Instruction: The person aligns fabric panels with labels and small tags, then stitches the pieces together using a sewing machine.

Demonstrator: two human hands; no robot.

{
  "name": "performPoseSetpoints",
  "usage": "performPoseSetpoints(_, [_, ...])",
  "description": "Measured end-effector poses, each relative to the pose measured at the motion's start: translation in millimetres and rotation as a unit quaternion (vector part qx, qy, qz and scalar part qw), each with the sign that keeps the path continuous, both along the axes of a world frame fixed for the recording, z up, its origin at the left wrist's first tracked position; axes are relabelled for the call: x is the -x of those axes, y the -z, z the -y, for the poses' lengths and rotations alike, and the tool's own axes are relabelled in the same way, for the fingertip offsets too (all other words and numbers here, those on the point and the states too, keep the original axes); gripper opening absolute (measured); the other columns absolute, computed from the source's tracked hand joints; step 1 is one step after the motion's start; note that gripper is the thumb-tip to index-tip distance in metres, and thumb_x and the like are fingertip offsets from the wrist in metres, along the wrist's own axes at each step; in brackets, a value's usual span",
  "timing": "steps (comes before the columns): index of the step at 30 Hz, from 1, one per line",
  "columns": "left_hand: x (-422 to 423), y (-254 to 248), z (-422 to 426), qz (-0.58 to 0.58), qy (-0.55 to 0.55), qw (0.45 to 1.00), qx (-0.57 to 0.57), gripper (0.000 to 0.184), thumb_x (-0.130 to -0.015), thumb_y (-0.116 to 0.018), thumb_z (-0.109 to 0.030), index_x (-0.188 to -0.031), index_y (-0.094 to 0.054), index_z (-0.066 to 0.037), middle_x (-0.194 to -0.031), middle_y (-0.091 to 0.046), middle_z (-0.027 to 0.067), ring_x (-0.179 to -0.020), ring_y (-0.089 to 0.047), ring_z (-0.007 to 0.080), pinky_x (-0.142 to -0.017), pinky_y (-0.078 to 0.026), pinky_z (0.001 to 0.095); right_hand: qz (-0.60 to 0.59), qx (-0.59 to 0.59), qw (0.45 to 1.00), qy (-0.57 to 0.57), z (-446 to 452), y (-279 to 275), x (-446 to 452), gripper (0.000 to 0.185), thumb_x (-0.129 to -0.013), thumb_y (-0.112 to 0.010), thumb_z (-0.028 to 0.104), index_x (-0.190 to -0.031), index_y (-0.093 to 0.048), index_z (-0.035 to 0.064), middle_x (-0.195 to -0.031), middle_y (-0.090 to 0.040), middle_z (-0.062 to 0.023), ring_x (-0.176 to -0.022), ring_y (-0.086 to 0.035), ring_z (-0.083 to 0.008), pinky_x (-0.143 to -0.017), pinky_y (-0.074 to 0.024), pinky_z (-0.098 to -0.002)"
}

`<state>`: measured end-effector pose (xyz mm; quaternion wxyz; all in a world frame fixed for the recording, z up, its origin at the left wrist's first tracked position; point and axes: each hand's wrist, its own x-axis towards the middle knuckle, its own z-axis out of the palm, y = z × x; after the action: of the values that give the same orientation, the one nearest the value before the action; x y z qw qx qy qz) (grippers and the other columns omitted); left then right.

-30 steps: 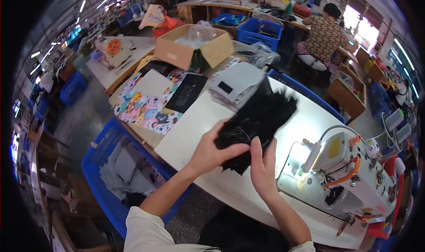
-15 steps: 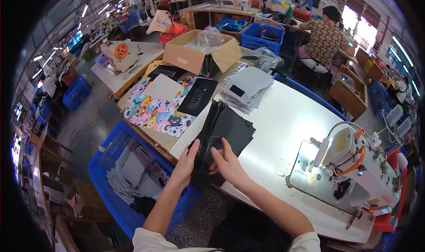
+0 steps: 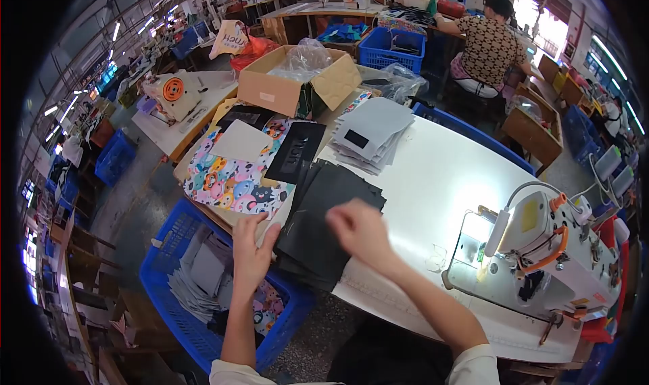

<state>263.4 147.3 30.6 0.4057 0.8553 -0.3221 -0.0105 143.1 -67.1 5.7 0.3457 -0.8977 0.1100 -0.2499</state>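
Observation:
A stack of dark grey to black fabric pieces (image 3: 324, 212) lies fanned at the table's front left, its lower end hanging over the edge. Beside its left edge is my left hand (image 3: 250, 256), open, thumb apart from the fingers; nothing shows in it. Above the stack, my right hand (image 3: 362, 233) is curled closed and blurred. Whatever its fingers may pinch is hidden. Behind the stack sits a pile of light grey pieces (image 3: 375, 131) with a small black patch on top. A black panel with raised lettering (image 3: 295, 152) rests to the left on cartoon-animal fabric (image 3: 230, 175).
At right a sewing machine (image 3: 541, 250) stands on the white table (image 3: 446, 175), its lamp lit. A blue crate (image 3: 159, 270) holding grey pieces is below left. An open cardboard box (image 3: 270, 91) sits behind. A co-worker (image 3: 490, 50) sits at the far right.
The black stack, upright and gripped between both hands before, now lies flat and spread. My left hand has let go and moved left; my right hand has lifted and shifted slightly right.

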Motion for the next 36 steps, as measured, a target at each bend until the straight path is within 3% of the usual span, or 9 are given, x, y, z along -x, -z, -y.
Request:
performPoseSetpoints(2, [8.8,-6.9,-1.8,0.065,-0.036,0.997,0.022,0.039,-0.095,-0.073,-0.027,-0.124,-0.065,-0.002,-0.120,-0.062,0.0156,-0.118,-0.057,0.0319,-0.101,-0.045,0.0391,0.085,0.082,0.984,0.132,34.1,-14.3,-15.6,0.031,-0.089,-0.068,0.010,-0.117,-0.064,-0.0010,-0.108,-0.063,-0.0164,-0.091,-0.065,-0.0346,-0.078,-0.0529,-0.0424])
performPoseSetpoints(4, [19.7,-11.3,1.6,0.055,-0.009,0.998,0.025,0.038,-0.095,-0.073,-0.026,-0.124,-0.065,-0.002,-0.121,-0.061,0.0146,-0.118,-0.057,0.0303,-0.102,-0.044,0.0385,0.126,0.286,0.927,0.206,74.8,-14.1,-43.7,0.027,-0.086,-0.069,0.008,-0.112,-0.066,0.0036,-0.109,-0.064,-0.0104,-0.105,-0.062,-0.0298,-0.084,-0.0507,-0.0399])
performPoseSetpoints(8, [33.7,-21.9,12.3,0.040,0.048,0.997,0.039,0.037,-0.092,-0.074,-0.022,-0.124,-0.066,-0.004,-0.125,-0.060,0.0128,-0.120,-0.057,0.0285,-0.103,-0.043,0.0383,0.062,0.397,0.886,0.231,109.3,7.4,-80.1,0.022,-0.084,-0.070,0.008,-0.106,-0.067,0.0062,-0.111,-0.064,-0.0067,-0.110,-0.060,-0.0270,-0.087,-0.0492,-0.0400])
performPoseSetpoints(15, [51.1,-37.1,26.7,0.177,0.024,0.984,-0.009,0.044,-0.083,-0.082,-0.022,-0.122,-0.068,-0.009,-0.134,-0.057,0.0150,-0.130,-0.050,0.0365,-0.109,-0.040,0.0453,0.049,0.189,0.965,0.174,130.7,13.4,-86.3,0.018,-0.088,-0.068,0.012,-0.104,-0.066,0.0058,-0.109,-0.063,-0.0083,-0.108,-0.061,-0.0280,-0.083,-0.0505,-0.0401])
performPoseSetpoints(20, [58.8,-44.3,43.5,0.280,0.187,0.939,-0.074,0.047,-0.080,-0.085,-0.028,-0.121,-0.069,-0.011,-0.138,-0.055,0.0170,-0.136,-0.046,0.0410,-0.110,-0.040,0.0493,0.114,0.110,0.962,0.222,136.7,12.1,-88.4,0.014,-0.091,-0.068,0.013,-0.102,-0.067,0.0054,-0.106,-0.065,-0.0099,-0.103,-0.062,-0.0293,-0.078,-0.0528,-0.0418])
performPoseSetpoints(24, [44.0,-54.5,61.0,0.259,0.279,0.921,-0.087,0.045,-0.081,-0.085,-0.031,-0.118,-0.069,-0.010,-0.136,-0.056,0.0173,-0.135,-0.048,0.0411,-0.108,-0.043,0.0493,0.154,0.291,0.926,0.184,123.7,0.5,-73.8,0.011,-0.093,-0.067,0.013,-0.098,-0.068,0.0046,-0.099,-0.064,-0.0120,-0.095,-0.064,-0.0314,-0.075,-0.0539,-0.0420])
performPoseSetpoints(29, [-15.4,-73.4,119.2,0.250,0.334,0.906,-0.076,0.039,-0.084,-0.082,-0.029,-0.111,-0.068,-0.005,-0.130,-0.060,0.0147,-0.122,-0.058,0.0370,-0.100,-0.049,0.0437,0.145,0.265,0.939,0.165,135.8,26.2,-85.4,0.013,-0.092,-0.067,0.016,-0.090,-0.068,0.0031,-0.093,-0.066,-0.0148,-0.095,-0.065,-0.0317,-0.078,-0.0538,-0.0432])
performPoseSetpoints(33, [-67.0,-56.7,175.9,0.246,0.320,0.911,-0.087,0.036,-0.086,-0.079,-0.023,-0.114,-0.066,-0.004,-0.127,-0.061,0.0134,-0.117,-0.060,0.0354,-0.098,-0.051,0.0416,0.191,0.071,0.959,0.195,140.3,20.5,-79.2,0.014,-0.094,-0.066,0.015,-0.096,-0.072,0.0018,-0.092,-0.071,-0.0156,-0.085,-0.067,-0.0314,-0.075,-0.0544,-0.0413])
performPoseSetpoints(36, [-85.9,-36.8,216.8,0.269,0.312,0.908,-0.079,0.034,-0.087,-0.073,-0.010,-0.119,-0.065,-0.004,-0.132,-0.060,0.0146,-0.123,-0.057,0.0369,-0.100,-0.049,0.0423,0.140,-0.266,0.924,0.236,154.0,11.3,-79.3,0.021,-0.102,-0.060,0.014,-0.106,-0.075,-0.0016,-0.093,-0.073,-0.0116,-0.081,-0.071,-0.0191,-0.077,-0.0569,-0.0322])
